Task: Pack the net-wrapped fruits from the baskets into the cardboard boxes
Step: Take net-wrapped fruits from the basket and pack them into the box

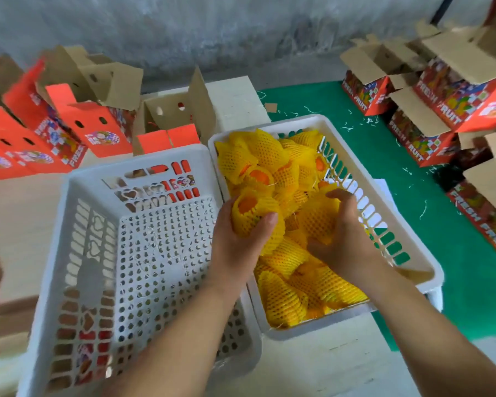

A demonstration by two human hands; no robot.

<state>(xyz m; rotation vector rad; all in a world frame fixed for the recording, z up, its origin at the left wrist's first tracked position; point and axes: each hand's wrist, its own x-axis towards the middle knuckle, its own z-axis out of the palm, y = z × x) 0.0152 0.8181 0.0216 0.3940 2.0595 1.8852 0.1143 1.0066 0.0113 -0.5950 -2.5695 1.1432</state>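
A white plastic basket (272,130) on the right holds several orange fruits in yellow foam nets (269,156). My left hand (235,247) grips one net-wrapped fruit (252,213) at the basket's left side. My right hand (344,242) curls around another net-wrapped fruit (318,216) deeper in the pile. A second white basket (78,224) on the left has nothing in it. An open cardboard box (172,121) with red panels stands just behind the two baskets.
Red "FRESH FRUIT" boxes (69,121) with open flaps stand at the back left. More such boxes (447,110) are stacked on the green mat (321,98) at the right. A grey wall closes the back.
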